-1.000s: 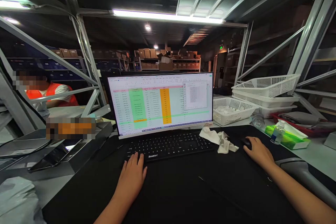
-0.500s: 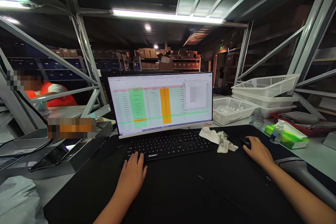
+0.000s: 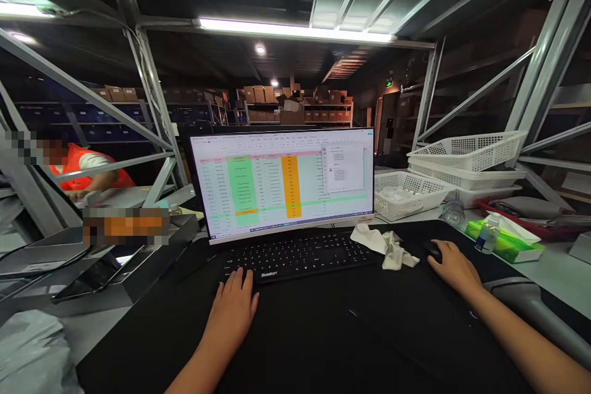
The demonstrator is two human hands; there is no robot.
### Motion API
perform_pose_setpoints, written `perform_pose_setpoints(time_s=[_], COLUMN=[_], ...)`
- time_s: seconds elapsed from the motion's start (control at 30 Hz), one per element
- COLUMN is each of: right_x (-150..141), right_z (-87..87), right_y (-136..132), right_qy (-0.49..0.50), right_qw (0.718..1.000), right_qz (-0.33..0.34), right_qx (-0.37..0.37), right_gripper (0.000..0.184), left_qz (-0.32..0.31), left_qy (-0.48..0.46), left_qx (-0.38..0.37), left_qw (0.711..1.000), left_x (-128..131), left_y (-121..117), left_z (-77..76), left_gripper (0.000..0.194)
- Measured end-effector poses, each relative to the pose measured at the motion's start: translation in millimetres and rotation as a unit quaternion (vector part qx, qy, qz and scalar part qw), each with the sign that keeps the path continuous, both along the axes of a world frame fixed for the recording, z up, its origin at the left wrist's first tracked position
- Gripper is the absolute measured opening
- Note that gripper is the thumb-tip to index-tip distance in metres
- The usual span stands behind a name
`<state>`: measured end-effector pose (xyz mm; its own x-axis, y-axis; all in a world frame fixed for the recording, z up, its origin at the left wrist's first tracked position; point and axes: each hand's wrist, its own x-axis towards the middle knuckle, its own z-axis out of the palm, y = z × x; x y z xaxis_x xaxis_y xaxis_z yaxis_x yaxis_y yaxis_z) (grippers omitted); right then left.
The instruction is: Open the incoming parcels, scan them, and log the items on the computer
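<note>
My left hand (image 3: 234,305) lies open with fingers stretched out at the lower left corner of the black keyboard (image 3: 300,257). My right hand (image 3: 455,266) is wrapped over a dark computer mouse (image 3: 433,250), which is partly hidden under the fingers. Behind the keyboard a monitor (image 3: 268,191) displays a spreadsheet with green and orange columns and a smaller window at its right. A crumpled whitish cloth (image 3: 392,248) rests between the keyboard's right end and the mouse. Both forearms lie over a black desk mat (image 3: 314,332).
A grey handheld scanner (image 3: 519,295) lies beside my right forearm. White perforated baskets (image 3: 466,181), a green tissue pack (image 3: 508,243) and a small bottle (image 3: 488,234) stand at the right. A plastic bag (image 3: 37,354) sits lower left. Beyond the rack is a person in an orange vest (image 3: 78,166).
The text in the monitor's smaller window has changed. The person in the orange vest has shifted, with an arm now lower in front. My two hands look unmoved.
</note>
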<state>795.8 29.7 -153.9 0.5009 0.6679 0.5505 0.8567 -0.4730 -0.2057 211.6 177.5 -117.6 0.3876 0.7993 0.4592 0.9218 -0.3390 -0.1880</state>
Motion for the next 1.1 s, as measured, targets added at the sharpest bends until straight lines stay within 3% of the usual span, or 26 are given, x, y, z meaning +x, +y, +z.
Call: perform_pose_setpoints(time_s=[0.6, 1.1], right_x=[-7.4, -1.6], right_z=[9.1, 5.2], right_y=[-0.9, -0.5], right_qy=[0.017, 0.011], right_qw=[1.000, 1.000], right_qz=[-0.015, 0.005], right_qx=[0.002, -0.003], right_gripper=[0.046, 0.048], left_qz=[0.000, -0.002], left_qy=[0.003, 0.014], left_qx=[0.006, 0.002], left_qw=[1.000, 1.000], left_x=[-0.5, 0.3], left_y=[0.9, -1.5], left_z=[-1.7, 1.3], left_gripper=[0.052, 0.050])
